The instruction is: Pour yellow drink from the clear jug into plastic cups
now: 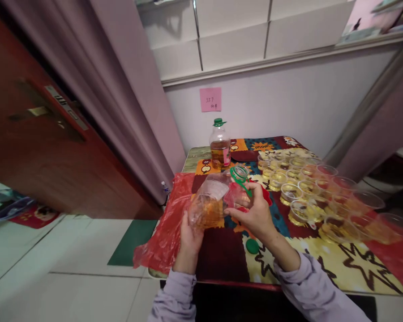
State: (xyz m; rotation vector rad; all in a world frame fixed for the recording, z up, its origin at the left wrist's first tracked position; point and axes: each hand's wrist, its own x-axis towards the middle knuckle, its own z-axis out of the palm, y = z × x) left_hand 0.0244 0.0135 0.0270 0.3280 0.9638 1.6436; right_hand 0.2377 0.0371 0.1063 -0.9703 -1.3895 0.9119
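Observation:
A clear plastic bottle [206, 208] with amber liquid low inside is tilted over the table, its uncapped mouth with a green ring and green carry loop turned up to the right. My left hand [190, 235] is wrapped under its base. At the neck end, my right hand [259, 215] grips the side, thumb and fingers closed around it beside the loop. A loose green cap [252, 246] lies on the tablecloth below my right hand. Rows of clear plastic cups [291, 193] holding yellowish liquid stand to the right.
A second capped bottle [220, 150] with amber liquid stands at the back near the wall. A red plastic bag [164, 237] lies along the table's left edge, partly hanging over. The patterned tablecloth [225, 259] covers the table. A brown door [53, 147] is at the left.

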